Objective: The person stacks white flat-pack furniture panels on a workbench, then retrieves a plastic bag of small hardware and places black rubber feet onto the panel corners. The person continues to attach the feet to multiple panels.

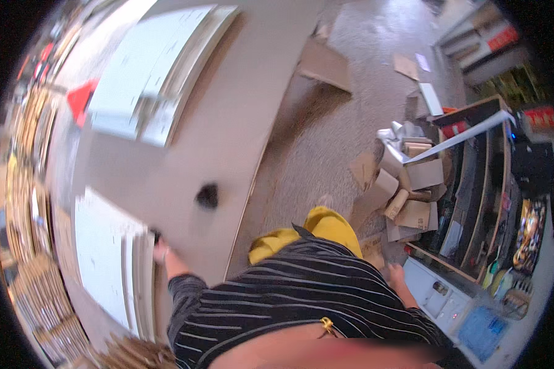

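The left hand [160, 252] is at the right-hand side of the nearer white panel stack [101, 246], which lies along the left edge of the bench [234, 117], toward its near end. A small dark item [156, 235] appears at the fingertips, beside the stack's corner; blur conceals whether the fingers pinch it or are spread. A second white panel stack [148, 58] occupies the far left corner; a black object [208, 195] rests between the stacks and the right edge. The right hand [396, 274] is well apart from the bench, its finger state indiscernible, near a cardboard pile [426, 175].
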Demonstrator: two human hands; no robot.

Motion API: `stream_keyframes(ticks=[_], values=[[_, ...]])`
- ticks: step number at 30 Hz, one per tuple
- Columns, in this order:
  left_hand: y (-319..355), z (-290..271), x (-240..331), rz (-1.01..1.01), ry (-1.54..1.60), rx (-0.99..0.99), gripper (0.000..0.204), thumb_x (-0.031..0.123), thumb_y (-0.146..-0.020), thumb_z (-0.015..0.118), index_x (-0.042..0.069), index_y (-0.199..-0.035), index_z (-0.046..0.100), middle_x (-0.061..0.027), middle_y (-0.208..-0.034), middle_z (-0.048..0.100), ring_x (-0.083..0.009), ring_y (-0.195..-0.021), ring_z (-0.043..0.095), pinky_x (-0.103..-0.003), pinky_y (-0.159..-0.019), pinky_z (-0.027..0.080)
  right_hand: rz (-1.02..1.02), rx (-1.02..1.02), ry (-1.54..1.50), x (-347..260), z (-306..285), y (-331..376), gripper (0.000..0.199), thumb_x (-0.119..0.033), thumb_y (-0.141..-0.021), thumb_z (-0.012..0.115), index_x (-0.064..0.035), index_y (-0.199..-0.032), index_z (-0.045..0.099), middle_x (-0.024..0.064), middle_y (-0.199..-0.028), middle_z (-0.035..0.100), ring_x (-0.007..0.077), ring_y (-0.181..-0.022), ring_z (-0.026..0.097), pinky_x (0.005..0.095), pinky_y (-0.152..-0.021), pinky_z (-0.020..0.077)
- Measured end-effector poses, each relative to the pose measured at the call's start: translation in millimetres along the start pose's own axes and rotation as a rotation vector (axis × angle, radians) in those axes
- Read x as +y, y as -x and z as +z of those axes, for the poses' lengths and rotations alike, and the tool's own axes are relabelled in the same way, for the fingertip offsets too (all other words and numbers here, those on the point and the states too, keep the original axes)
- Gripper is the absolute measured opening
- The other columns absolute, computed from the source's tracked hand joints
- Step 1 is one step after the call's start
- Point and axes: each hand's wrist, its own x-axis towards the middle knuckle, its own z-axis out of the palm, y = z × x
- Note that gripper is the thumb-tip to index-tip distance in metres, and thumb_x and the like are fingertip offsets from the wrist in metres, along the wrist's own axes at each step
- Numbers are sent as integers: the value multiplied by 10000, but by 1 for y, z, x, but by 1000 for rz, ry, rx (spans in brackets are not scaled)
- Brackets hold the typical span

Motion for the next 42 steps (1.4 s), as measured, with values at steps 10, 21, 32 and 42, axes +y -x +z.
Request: stream_keyframes(ticks=[10, 21, 32, 42], values=[[134, -4, 189, -71, 171, 289, 315, 142, -831, 540, 18, -1115, 597, -205, -1131, 581, -310, -1028, 564, -417, -855, 486, -199, -14, 35, -93, -167, -262, 394, -364, -813, 595, -15, -976, 676, 143, -778, 676, 248, -748, 658, 356, -696, 505], [435, 118, 811, 1223, 864, 4, 361, -108, -733, 468, 58, -1039, 562, -115, -1078, 557, -277, -1038, 519, -374, -807, 459, -504, -35, -322, -403, -297, -493, 383, -295, -838, 609, -8, -1091, 614, 186, -988, 661, 288, -923, 638, 364, -806, 491], [859, 250, 1189, 1954, 991, -914, 360, -51, -755, 584, 85, -1085, 536, -119, -1098, 532, -217, -802, 590, -299, -623, 514, 312, -125, -476, -309, -384, -710, 400, -344, -842, 544, 39, -927, 617, 205, -855, 643, 346, -798, 604, 439, -730, 469], [833, 352, 1361, 1378, 517, -867, 254, 112, -804, 557, 110, -1058, 558, -109, -1115, 530, -278, -830, 609, -384, -728, 512, -315, 226, -422, -687, -712, -1181, 362, -321, -878, 514, 27, -921, 602, 179, -797, 635, 281, -740, 605, 416, -703, 477]])
